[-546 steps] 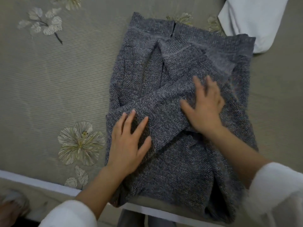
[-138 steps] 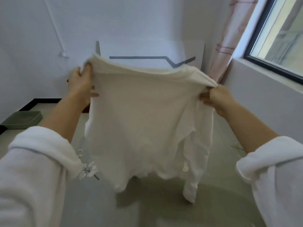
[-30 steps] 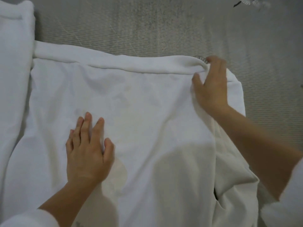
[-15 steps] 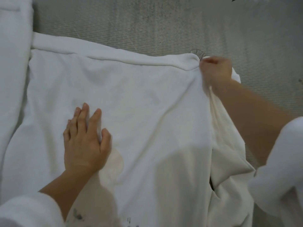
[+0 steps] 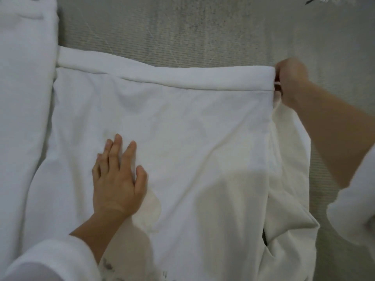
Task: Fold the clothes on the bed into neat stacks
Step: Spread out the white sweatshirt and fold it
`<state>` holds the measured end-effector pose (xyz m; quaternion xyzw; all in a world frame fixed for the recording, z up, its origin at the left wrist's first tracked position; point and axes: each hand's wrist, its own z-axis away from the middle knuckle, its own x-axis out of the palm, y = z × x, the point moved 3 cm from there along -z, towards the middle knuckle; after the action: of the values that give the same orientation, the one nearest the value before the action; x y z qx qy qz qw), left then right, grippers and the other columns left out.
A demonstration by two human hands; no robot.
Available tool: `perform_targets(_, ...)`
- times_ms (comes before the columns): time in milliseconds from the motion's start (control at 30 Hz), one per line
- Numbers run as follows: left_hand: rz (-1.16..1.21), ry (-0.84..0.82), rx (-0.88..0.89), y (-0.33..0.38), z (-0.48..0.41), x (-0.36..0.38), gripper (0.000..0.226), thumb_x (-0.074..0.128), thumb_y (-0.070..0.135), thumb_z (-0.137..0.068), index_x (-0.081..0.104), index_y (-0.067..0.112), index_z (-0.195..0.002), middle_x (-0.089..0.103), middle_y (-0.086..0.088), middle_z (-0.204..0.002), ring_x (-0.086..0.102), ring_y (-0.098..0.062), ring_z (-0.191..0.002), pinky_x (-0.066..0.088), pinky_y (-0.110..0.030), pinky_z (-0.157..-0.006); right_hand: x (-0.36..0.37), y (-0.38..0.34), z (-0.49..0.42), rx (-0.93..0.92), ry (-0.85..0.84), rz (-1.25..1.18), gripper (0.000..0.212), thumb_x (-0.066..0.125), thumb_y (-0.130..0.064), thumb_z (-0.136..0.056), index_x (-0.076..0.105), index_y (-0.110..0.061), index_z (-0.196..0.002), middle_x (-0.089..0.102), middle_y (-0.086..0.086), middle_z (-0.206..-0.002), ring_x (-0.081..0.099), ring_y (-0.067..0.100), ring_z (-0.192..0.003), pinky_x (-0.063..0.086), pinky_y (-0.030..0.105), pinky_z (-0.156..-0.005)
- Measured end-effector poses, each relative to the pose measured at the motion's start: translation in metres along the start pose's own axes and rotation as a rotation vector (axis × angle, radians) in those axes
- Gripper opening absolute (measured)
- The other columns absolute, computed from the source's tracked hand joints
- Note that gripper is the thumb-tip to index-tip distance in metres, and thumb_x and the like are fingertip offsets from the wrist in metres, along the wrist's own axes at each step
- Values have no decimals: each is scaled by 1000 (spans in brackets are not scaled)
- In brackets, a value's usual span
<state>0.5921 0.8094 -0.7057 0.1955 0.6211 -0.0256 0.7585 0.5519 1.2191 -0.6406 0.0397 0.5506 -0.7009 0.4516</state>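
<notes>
- The bed (image 5: 213, 27), covered in a grey-green woven spread, is seen from above, with a white garment (image 5: 192, 149) laid flat across it, hem band toward the far side.
- A second white piece (image 5: 22, 88) is seen lying along the left edge, touching the garment's far-left corner; whether it is a sleeve or a separate item cannot be told.
- Compared with half a second ago, the hem band (image 5: 162, 76) has been drawn out to the right and now lies nearly straight, the slack near its right corner having been taken up; the garment is judged ready for its first fold.
- The right hand (image 5: 290, 82) is clenched on the hem's right corner, forearm stretched out over the garment's right edge.
- The left hand (image 5: 117, 179) is pressed flat on the cloth's left-centre, fingers straight and close together, grasping nothing, serving as an anchor.
</notes>
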Motion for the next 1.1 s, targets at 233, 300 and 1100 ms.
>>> perform_targets(233,-6,7,12,-1,0,3,61,28,40,-87,34,22,-145,19,-8,-158,9,-22,-147,8,-41,-115,-2,6,-6,-129,-11,277,30,52,-16,-88,62,-18,-116,62,7,-112,55,18,-97,49,28,-87)
perform_targets(300,5,8,10,0,0,3,62,27,42,-87,32,23,-146,17,-7,-159,7,-20,-147,7,-41,-115,-20,28,14,-146,182,366,37,48,-18,-89,55,-16,-125,52,10,-132,45,25,-123,37,42,-106)
perform_targets(1100,188,-392,737,186,259,46,67,9,59,-94,-5,26,-152,-22,5,-157,-29,-7,-140,-19,-25,-113,-317,186,216,2,724,14,30,41,-16,-96,33,-20,-68,50,1,-81,48,18,-85,47,38,-84)
